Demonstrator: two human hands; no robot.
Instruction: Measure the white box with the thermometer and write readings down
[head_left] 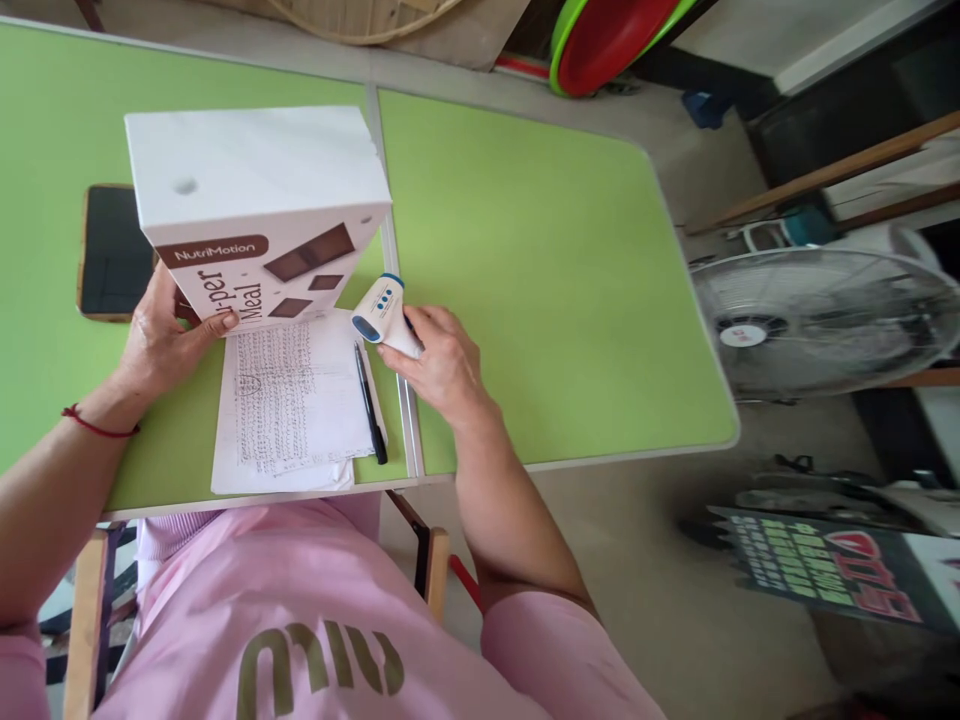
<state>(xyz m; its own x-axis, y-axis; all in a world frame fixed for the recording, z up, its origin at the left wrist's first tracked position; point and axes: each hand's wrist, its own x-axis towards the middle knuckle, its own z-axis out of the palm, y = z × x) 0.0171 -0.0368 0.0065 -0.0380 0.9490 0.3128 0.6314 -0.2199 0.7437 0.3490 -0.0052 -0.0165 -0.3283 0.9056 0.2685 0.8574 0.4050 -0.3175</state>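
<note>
A white cardboard box (262, 172) with brown "NutriMotion" lettering stands upright on the green table. My left hand (166, 325) grips its lower near corner, thumb on the printed front and fingers partly hidden behind. In my right hand (444, 355) is a white and blue infrared thermometer (382, 308), held by its handle just right of the box, its small screen facing me. Handwritten paper sheets (274, 410) lie in front of the box, partly under it. A black pen (369, 405) rests on their right edge, below the thermometer.
A dark-screened phone (112, 255) lies left of the box, partly covered by it. The green table (540, 270) has a metal seam (409, 430) down its middle. Past its right end stands a fan (817, 325). Red and green basins (611, 40) are beyond the far edge.
</note>
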